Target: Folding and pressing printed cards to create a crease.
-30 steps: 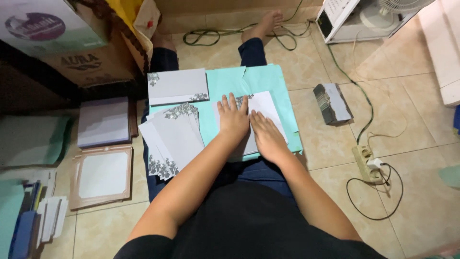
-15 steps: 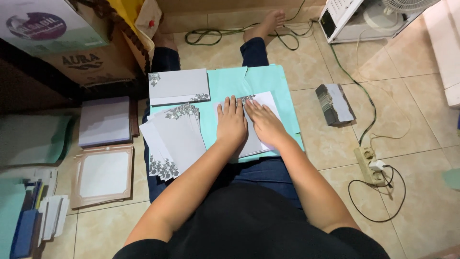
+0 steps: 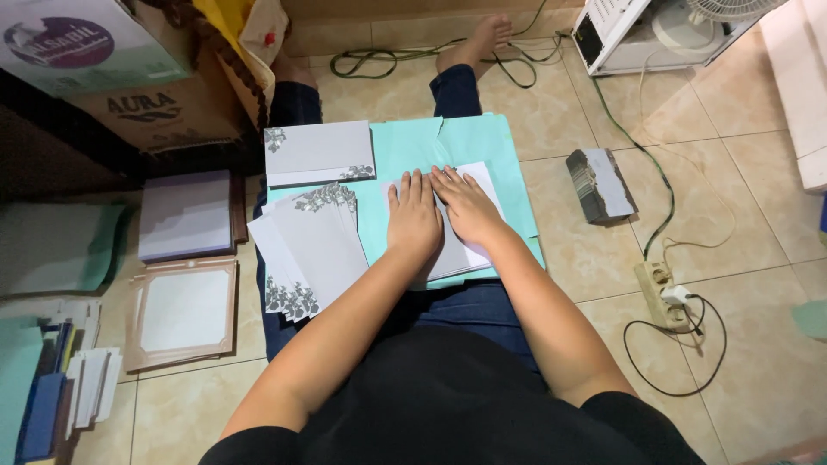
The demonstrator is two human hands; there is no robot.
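Head view: my left hand (image 3: 413, 220) and right hand (image 3: 466, 205) lay flat, side by side, fingers stretched open, gripping nothing, palms pressed on white card (image 3: 461, 250). Card sat on teal sheet (image 3: 482, 142) across my lap, long axis running away from me, tilted slightly right, far corner peeking past right fingertips. Fanned stack (image 3: 310, 245) of grey floral cards lay just left of my left hand, long axes tilted leftward. Single envelope (image 3: 319, 153) lay crosswise beyond stack.
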